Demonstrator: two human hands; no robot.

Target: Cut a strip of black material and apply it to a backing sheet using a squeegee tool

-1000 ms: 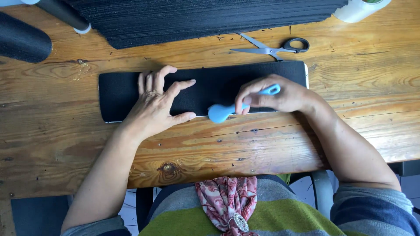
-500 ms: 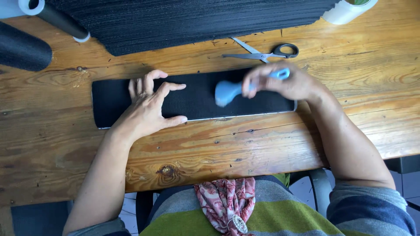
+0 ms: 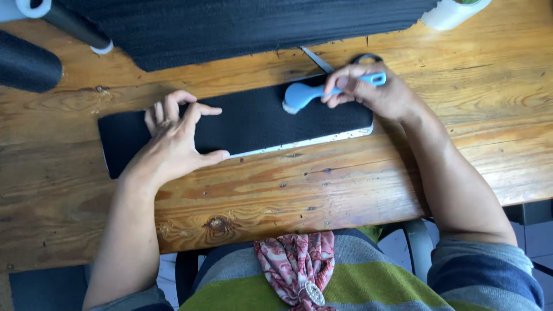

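Observation:
A long black fabric strip [image 3: 253, 118] lies across a wooden table [image 3: 345, 173], over a pale ruler-like edge [image 3: 322, 138] showing along its near side. My left hand [image 3: 173, 141] presses flat on the strip's left part, fingers spread. My right hand [image 3: 374, 89] grips a light blue rotary cutter [image 3: 311, 92] by its handle; the round head rests on the strip's far edge, right of centre. Scissors [image 3: 363, 57] lie just behind my right hand, mostly hidden by it.
A large piece of black fabric [image 3: 247, 26] covers the table's far side. Dark rolls [image 3: 29, 66] sit at the far left, one on a white-capped tube [image 3: 86, 34]. A white cylinder [image 3: 449, 11] stands at the far right. The table's front edge is near my lap.
My right hand has carried the blue cutter from the strip's near edge across to its far edge. The left hand has stayed pressing on the strip.

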